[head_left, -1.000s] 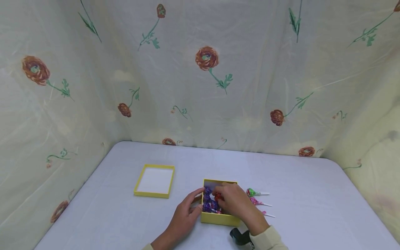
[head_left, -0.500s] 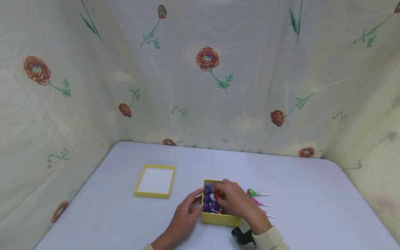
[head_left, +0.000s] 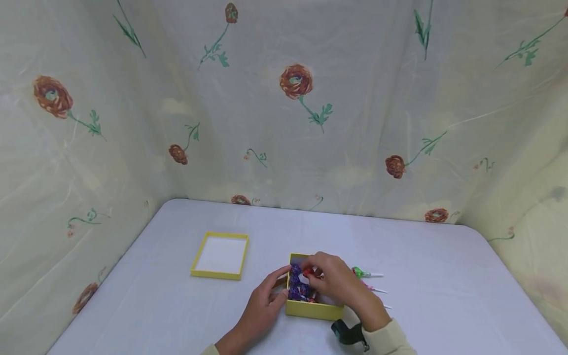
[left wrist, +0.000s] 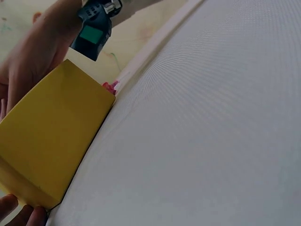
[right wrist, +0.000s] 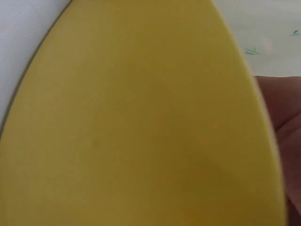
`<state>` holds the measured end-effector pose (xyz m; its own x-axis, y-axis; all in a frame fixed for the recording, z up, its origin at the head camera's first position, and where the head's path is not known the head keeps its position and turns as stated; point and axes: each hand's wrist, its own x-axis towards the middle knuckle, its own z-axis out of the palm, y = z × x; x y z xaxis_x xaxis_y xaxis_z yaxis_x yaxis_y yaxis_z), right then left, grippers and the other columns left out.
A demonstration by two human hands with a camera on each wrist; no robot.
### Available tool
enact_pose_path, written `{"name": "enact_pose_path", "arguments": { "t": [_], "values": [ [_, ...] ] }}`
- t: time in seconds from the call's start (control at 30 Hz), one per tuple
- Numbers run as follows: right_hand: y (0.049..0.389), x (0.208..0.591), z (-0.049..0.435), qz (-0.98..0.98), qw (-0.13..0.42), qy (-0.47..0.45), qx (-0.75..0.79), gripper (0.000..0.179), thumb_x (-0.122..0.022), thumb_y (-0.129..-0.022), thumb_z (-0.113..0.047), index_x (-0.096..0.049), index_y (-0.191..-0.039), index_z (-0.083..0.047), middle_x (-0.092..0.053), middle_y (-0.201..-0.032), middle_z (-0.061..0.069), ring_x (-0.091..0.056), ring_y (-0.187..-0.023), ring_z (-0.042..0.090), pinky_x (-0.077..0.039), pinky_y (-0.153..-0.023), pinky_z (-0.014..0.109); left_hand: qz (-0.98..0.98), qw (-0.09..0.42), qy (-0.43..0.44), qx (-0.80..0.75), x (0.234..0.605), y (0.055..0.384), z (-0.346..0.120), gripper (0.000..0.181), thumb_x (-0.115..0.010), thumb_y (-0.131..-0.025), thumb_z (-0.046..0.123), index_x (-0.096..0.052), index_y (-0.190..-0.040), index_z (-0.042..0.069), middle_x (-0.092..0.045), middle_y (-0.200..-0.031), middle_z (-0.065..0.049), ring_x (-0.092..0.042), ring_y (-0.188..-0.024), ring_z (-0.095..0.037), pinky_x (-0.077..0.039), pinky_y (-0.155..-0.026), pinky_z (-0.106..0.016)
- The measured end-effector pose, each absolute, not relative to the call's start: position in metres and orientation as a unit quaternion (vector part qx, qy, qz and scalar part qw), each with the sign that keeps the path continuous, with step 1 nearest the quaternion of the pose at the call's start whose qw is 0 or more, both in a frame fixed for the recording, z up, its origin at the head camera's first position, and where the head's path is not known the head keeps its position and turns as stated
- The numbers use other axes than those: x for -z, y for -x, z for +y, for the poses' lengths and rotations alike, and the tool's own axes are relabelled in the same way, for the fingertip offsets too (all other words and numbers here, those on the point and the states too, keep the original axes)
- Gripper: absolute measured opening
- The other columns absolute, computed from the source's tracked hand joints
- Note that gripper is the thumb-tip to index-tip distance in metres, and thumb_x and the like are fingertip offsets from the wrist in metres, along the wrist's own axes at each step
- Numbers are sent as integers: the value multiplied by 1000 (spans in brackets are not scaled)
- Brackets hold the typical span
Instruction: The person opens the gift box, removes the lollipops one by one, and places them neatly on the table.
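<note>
A yellow box [head_left: 314, 310] stands on the table with purple-wrapped lollipops [head_left: 299, 291] along its left part. My right hand [head_left: 339, 281] reaches into the box and pinches a red-wrapped lollipop [head_left: 307, 271] between thumb and fingers; its stick is hidden. My left hand [head_left: 264, 306] rests its fingertips and thumb against the box's left side. In the left wrist view, my left fingertips [left wrist: 35, 215] touch the lower edge of the yellow wall [left wrist: 51, 132]. The box's wall [right wrist: 136, 113] fills most of the right wrist view, part of my right hand showing behind it.
Right of the box lie a green-wrapped lollipop [head_left: 358, 271] and pink ones, sticks pointing right, partly behind my right hand. A shallow yellow lid [head_left: 216, 274] with a white inside lies at the left. A dark wrist camera [head_left: 347, 334] hangs under my right wrist. Flowered curtains [head_left: 284, 123] surround the table.
My right hand has lifted slightly and shifted a little right, with the red lollipop raised in its fingers. My left hand stays at the box's side.
</note>
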<state>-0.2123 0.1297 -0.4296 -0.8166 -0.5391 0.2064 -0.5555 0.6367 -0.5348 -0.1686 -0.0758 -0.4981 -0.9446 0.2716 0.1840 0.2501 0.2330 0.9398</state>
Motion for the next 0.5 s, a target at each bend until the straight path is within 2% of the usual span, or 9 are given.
{"name": "enact_pose_path", "arguments": {
  "t": [0.33, 0.5],
  "values": [
    [210, 420, 137, -896, 21, -301, -325, 19, -68, -87, -6, -72, -104, -12, -60, -100, -1, -54, -79, 13, -54, -69, 27, 787, 2, -172, -592, 498, 169, -75, 50, -50, -99, 18, -39, -146, 23, -42, -147, 0, -47, -130, -22, -50, -94, -24],
    [210, 414, 144, -892, 43, -304, -332, 15, -69, -88, -10, -72, -103, -14, -60, -100, -4, -56, -81, 10, -55, -69, 26, 787, -5, -174, -592, 497, 168, -75, 50, -51, -98, 15, -40, -146, 22, -43, -147, 1, -47, -130, -21, -49, -95, -24]
  ]
}}
